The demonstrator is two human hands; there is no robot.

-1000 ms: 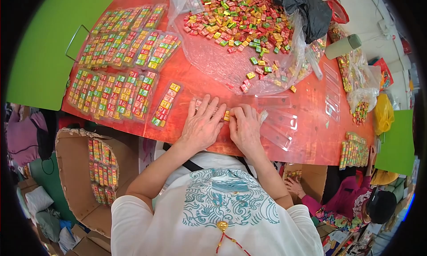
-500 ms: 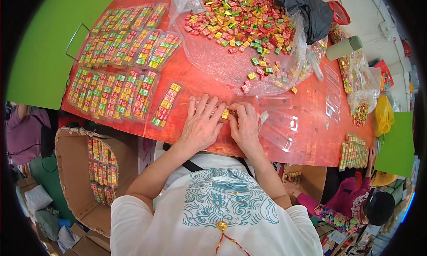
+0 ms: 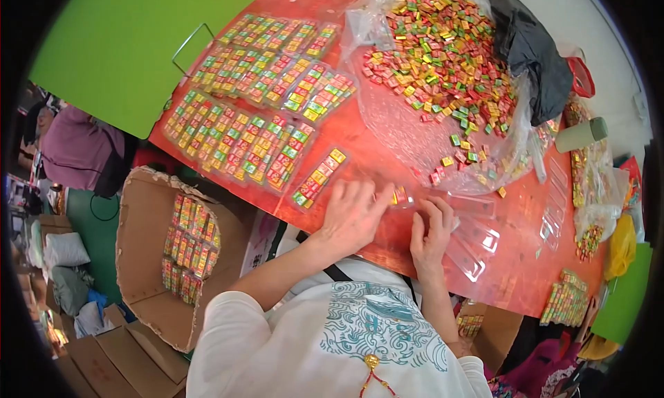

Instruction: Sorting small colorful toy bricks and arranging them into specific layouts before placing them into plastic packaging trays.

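My left hand (image 3: 354, 214) lies over a narrow clear plastic tray of small foil-wrapped cubes (image 3: 401, 196), its bent fingers gripping the left part. Only the tray's right end shows; the fingers hide the rest. Just right of it, my right hand (image 3: 432, 232) is apart from the tray, fingers loosely curved and holding nothing visible. Left of my left hand rests a filled tray (image 3: 319, 178) of red, yellow and green cubes. Beside my right hand are empty clear trays (image 3: 477, 249), fanned on the red table (image 3: 512, 280).
Rows of filled trays (image 3: 242, 138) cover the left of the table. A heap of loose cubes (image 3: 443, 52) lies on clear plastic film beyond my hands, beside a black bag (image 3: 529, 52). A bottle (image 3: 581, 135) is at right. Below left, a cardboard box (image 3: 149, 259) holds filled trays.
The view has turned, shifting the table. My right hand has come off the tray and moved right of it; my left fingers have bent up from lying flat across it.
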